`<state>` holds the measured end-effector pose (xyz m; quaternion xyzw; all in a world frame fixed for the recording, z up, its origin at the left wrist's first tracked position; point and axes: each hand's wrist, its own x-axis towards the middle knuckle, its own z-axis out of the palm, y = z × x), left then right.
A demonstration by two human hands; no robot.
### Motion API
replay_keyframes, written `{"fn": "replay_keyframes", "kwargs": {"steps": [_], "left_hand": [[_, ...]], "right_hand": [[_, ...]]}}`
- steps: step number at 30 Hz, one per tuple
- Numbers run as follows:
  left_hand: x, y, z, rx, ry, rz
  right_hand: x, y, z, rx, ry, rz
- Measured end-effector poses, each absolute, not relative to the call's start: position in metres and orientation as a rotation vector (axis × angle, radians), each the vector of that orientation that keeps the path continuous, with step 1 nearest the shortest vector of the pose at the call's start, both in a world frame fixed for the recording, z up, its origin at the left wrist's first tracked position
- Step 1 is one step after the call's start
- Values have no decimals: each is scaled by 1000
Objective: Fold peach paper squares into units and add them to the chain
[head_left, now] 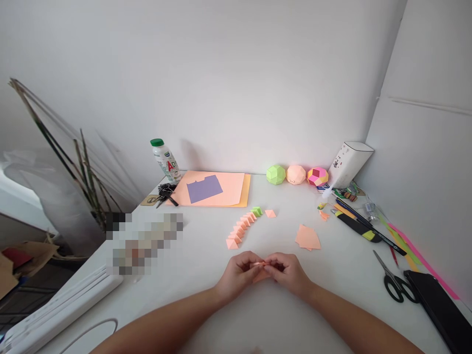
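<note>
Both my hands meet low in the middle of the white table [206,305]. My left hand [239,274] and my right hand [289,271] pinch a small peach paper piece [261,271] between their fingertips, fingers curled. Just beyond them runs a curved row of folded peach paper units [240,228], ending in a green folded unit [257,211] and a single peach unit [270,213]. A small stack of peach paper squares [308,238] lies to the right of the hands.
Peach sheets with a purple paper [210,189] lie at the back, beside a bottle [165,161] and keys [166,191]. Three paper balls [296,174] and a white box [349,163] stand by the wall. Pens and a cutter [359,225], scissors [394,280] and a black device [438,305] lie right.
</note>
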<state>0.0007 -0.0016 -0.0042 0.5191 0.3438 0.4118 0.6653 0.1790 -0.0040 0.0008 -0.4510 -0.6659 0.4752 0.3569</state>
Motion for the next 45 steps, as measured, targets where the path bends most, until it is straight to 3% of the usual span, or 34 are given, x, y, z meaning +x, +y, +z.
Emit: {"fn": "replay_keyframes", "kwargs": {"steps": [27, 45], "left_hand": [[1, 3, -10, 1324, 868, 995], [1, -3, -4, 1297, 943, 826]], "right_hand": [[178, -6, 1, -1168, -1837, 1101], [179, -6, -1, -1168, -1851, 1091]]}}
